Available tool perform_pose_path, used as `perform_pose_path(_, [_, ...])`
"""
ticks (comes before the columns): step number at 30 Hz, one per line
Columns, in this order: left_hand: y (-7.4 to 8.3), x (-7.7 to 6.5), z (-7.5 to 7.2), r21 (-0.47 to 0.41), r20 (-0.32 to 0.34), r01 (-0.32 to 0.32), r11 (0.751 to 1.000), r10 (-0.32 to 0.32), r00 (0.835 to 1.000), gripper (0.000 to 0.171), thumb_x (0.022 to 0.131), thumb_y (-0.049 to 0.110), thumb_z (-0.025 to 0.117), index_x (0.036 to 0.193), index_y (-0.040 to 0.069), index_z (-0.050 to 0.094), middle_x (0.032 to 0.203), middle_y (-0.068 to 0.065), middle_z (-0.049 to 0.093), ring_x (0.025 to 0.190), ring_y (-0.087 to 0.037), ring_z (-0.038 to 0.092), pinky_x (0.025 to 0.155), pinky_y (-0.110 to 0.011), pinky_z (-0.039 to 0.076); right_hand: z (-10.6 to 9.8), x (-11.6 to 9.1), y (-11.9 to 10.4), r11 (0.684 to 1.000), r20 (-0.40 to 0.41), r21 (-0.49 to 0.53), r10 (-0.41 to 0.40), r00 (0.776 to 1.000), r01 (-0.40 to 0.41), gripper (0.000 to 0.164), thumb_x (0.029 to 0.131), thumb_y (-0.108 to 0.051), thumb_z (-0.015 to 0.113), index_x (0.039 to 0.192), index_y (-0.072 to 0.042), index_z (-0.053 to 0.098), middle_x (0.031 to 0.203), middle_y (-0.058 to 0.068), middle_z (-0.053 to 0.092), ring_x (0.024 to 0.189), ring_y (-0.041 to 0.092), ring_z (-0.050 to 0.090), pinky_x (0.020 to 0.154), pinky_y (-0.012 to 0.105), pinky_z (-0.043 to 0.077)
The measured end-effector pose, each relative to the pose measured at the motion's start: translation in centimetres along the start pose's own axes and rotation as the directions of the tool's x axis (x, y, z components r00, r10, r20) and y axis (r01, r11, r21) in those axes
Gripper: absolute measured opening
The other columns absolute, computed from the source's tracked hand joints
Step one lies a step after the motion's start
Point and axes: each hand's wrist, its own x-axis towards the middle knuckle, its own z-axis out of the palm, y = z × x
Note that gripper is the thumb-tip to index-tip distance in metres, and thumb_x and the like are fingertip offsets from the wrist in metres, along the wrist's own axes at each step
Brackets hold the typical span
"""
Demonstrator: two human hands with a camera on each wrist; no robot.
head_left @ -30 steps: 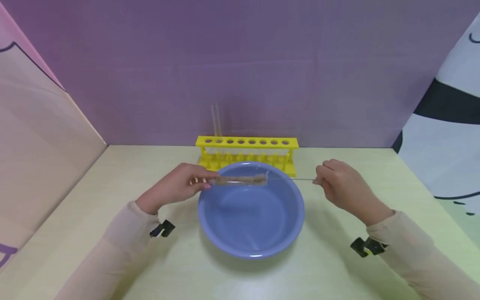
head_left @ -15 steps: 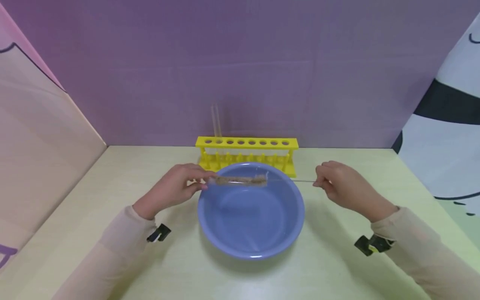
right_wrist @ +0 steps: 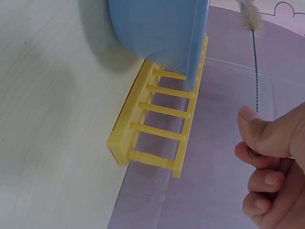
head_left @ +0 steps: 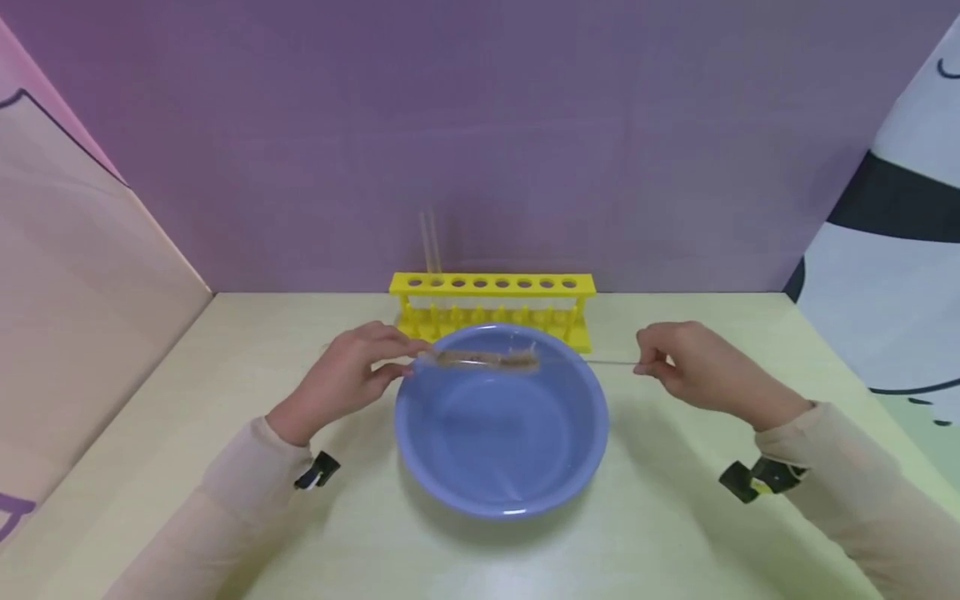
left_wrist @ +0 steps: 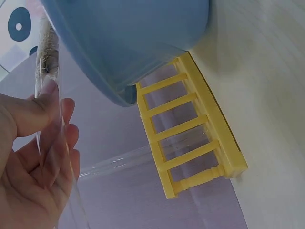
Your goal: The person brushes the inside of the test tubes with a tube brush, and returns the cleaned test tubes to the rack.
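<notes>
My left hand (head_left: 341, 375) holds a clear glass test tube (left_wrist: 61, 112) lying nearly level above the far part of a blue basin (head_left: 502, 492). Its mouth faces right. Inside the tube sit the tan bristles (head_left: 468, 359) of a test tube brush, with some bristles (right_wrist: 251, 21) showing near the mouth in the right wrist view. From there the brush's twisted wire handle (right_wrist: 256, 71) runs to my right hand (head_left: 701, 371). Thumb and forefinger pinch the handle's end, and the other fingers are curled.
Behind the basin stands a yellow test tube rack (head_left: 491, 285), partly hidden by the basin's rim. Another clear test tube (head_left: 430, 242) stands upright in it near the left end. A purple backdrop (head_left: 495, 167) rises at the table's far edge.
My right hand has shifted slightly right and its wrist has turned a little. My left forearm has moved a bit left. The brush bristles are still within the tube.
</notes>
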Motion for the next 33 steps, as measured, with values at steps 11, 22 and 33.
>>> perform_pose_path(11, [0.1,-0.2,0.2,0.096,-0.077,-0.038,0.995,0.046,0.996,0.039,0.073,0.001,0.079,0.11,0.011,0.072,0.094,-0.001,0.07,0.084,-0.016,0.058,0.066,-0.029,0.05,-0.1,-0.2,0.8,0.997,-0.014,0.063,-0.05,0.999,0.05,0.045,0.073,0.003,0.076,0.063,-0.02,0.039,0.06,-0.019,0.024,0.055,-0.004,0.025,0.051,0.019,0.029])
perform_pose_path(22, [0.1,-0.4,-0.1,0.119,-0.109,-0.057,0.991,0.07,0.992,0.04,0.071,0.0,0.08,0.109,0.011,0.072,0.093,-0.003,0.07,0.083,-0.018,0.058,0.066,-0.03,0.051,-0.3,-0.3,1.0,0.998,0.0,0.058,-0.023,1.0,0.023,0.043,0.074,0.002,0.076,0.062,-0.019,0.041,0.058,-0.019,0.027,0.054,-0.004,0.025,0.05,0.019,0.029])
perform_pose_path(33, [-0.4,-1.1,-0.3,0.085,-0.065,-0.048,0.995,0.054,0.996,0.041,0.072,0.002,0.079,0.111,0.011,0.071,0.096,-0.002,0.07,0.087,-0.017,0.061,0.068,-0.031,0.052,-0.1,-1.0,1.1,1.0,-0.013,-0.027,0.014,1.0,-0.014,0.037,0.073,0.001,0.077,0.065,-0.019,0.047,0.06,-0.017,0.038,0.057,-0.001,0.034,0.053,0.021,0.036])
